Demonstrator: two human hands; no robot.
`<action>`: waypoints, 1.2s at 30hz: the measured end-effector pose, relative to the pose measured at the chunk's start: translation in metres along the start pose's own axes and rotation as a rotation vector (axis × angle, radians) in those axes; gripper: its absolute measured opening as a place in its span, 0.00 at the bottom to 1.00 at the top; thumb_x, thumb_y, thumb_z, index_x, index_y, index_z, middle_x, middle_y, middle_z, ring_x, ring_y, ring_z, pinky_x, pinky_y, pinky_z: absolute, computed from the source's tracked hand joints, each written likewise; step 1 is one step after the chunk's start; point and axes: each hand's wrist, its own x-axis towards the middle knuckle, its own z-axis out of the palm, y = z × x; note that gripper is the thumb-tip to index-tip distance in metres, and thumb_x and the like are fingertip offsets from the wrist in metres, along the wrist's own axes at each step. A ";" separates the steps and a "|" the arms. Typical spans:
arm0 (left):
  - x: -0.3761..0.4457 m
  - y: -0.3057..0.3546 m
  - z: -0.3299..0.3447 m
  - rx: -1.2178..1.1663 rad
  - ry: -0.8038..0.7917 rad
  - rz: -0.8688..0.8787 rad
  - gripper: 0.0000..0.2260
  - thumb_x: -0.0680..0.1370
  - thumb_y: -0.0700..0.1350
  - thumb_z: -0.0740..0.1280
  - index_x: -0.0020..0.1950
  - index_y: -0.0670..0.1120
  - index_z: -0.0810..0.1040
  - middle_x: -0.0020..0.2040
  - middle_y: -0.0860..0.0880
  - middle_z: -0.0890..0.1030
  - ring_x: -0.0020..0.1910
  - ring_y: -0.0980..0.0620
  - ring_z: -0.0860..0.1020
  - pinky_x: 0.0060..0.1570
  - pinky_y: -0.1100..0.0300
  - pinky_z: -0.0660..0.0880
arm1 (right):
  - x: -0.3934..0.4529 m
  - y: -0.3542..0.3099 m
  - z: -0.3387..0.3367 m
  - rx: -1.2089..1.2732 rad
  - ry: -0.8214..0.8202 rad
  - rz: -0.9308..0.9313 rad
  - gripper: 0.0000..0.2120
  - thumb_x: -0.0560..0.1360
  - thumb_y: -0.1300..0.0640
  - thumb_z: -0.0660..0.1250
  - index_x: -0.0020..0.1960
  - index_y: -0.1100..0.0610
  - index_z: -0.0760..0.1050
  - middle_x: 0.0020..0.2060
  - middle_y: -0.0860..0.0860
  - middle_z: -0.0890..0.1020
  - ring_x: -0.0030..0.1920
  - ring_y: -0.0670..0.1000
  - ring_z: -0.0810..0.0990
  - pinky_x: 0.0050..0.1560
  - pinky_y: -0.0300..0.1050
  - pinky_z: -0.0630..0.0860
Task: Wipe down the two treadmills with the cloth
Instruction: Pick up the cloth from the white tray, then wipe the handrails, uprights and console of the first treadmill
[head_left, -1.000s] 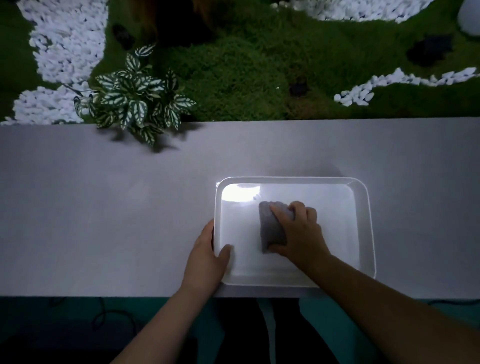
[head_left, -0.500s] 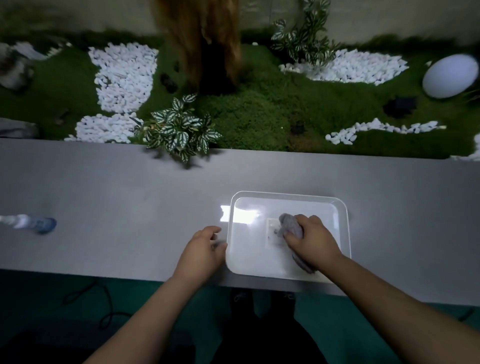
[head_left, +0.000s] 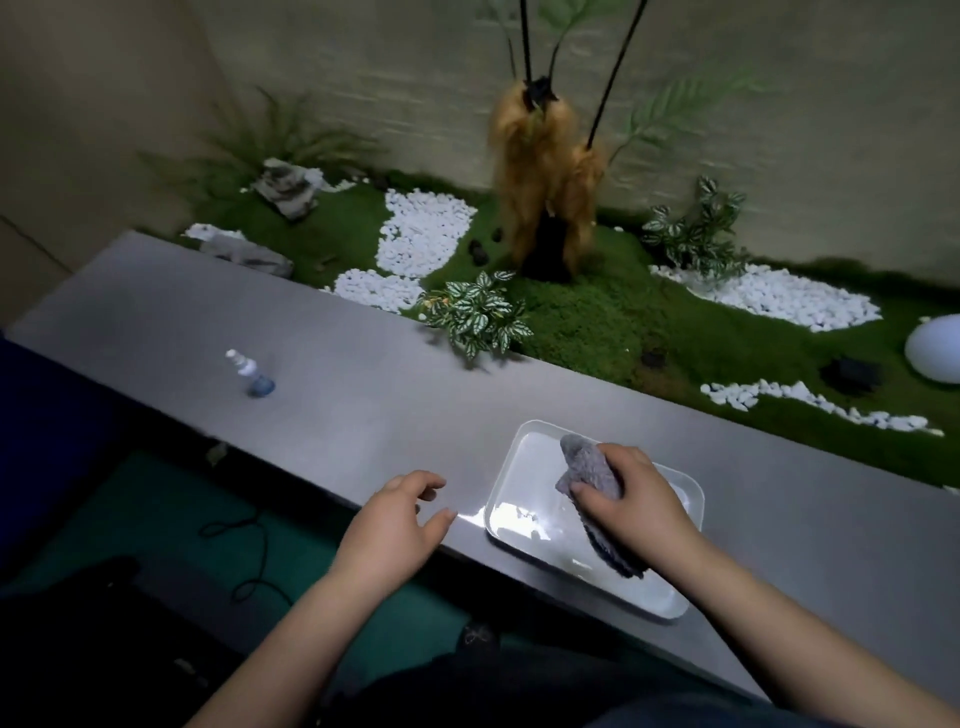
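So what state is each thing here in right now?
cloth: bunched, held above the tray by the right hand
right hand: grips the cloth
left hand: relaxed, holds nothing, beside the tray
tray: flat on the counter, shiny, maybe wet
spray bottle: upright, untouched
counter: bears tray and bottle

Grey cloth over the white tray.
I see the fluffy grey cloth bunched and folded, gripped in my right hand, its lower end trailing onto the shallow white tray on the tabletop.
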 end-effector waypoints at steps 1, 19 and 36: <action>-0.017 0.002 0.000 -0.024 0.029 -0.023 0.15 0.74 0.54 0.69 0.60 0.58 0.75 0.52 0.59 0.76 0.48 0.60 0.76 0.52 0.61 0.75 | -0.006 -0.004 -0.004 -0.008 -0.024 -0.035 0.12 0.71 0.48 0.69 0.45 0.35 0.68 0.48 0.43 0.73 0.46 0.39 0.72 0.47 0.39 0.66; -0.305 -0.031 0.005 -0.169 0.547 -0.493 0.13 0.73 0.52 0.71 0.57 0.54 0.78 0.51 0.58 0.78 0.49 0.62 0.76 0.53 0.66 0.73 | -0.135 -0.091 0.045 0.034 -0.357 -0.581 0.17 0.69 0.53 0.73 0.53 0.39 0.73 0.52 0.42 0.77 0.52 0.42 0.78 0.55 0.39 0.73; -0.592 -0.138 -0.026 -0.082 0.853 -0.617 0.16 0.75 0.53 0.69 0.62 0.55 0.75 0.54 0.60 0.74 0.55 0.59 0.74 0.50 0.67 0.71 | -0.366 -0.179 0.223 0.080 -0.527 -0.763 0.16 0.72 0.54 0.71 0.58 0.44 0.75 0.51 0.48 0.75 0.51 0.32 0.73 0.45 0.21 0.65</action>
